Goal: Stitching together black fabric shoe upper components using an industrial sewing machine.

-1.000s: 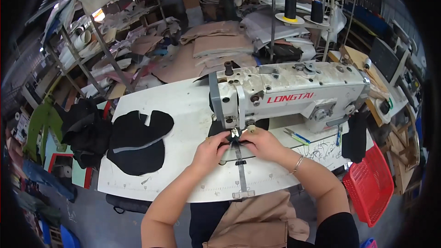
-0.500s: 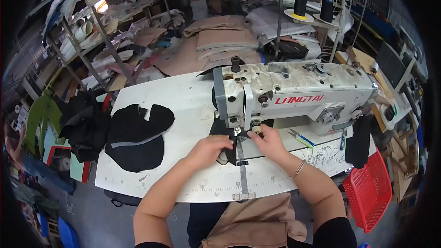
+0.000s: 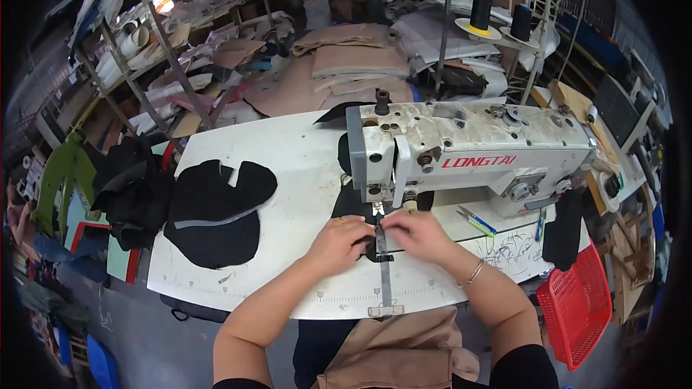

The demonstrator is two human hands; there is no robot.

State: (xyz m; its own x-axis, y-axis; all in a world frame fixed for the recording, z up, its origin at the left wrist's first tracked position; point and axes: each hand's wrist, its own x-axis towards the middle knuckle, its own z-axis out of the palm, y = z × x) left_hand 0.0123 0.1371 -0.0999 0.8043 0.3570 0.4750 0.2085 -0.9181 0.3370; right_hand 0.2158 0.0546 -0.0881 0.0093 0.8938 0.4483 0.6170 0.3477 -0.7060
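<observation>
A white industrial sewing machine (image 3: 468, 155) stands on a white table (image 3: 288, 173). Under its needle lies a black fabric piece (image 3: 353, 205) with a grey strip (image 3: 383, 274) running from the needle toward the table's front edge. My left hand (image 3: 337, 243) presses flat on the black fabric just left of the strip. My right hand (image 3: 422, 234) rests on the fabric and strip right of the needle, with a bracelet on its wrist. Both hands pinch the work close to the presser foot.
A stack of black cut pieces (image 3: 216, 209) lies on the table's left part. Dark cloth (image 3: 130, 187) hangs off the left edge. A red basket (image 3: 577, 306) sits at lower right. Thread cones (image 3: 481, 9) stand behind the machine. Shelves with fabric (image 3: 180, 50) fill the back.
Both hands stay at the needle, holding the black fabric and grey strip. The view has shifted slightly, and the hands sit a little closer together.
</observation>
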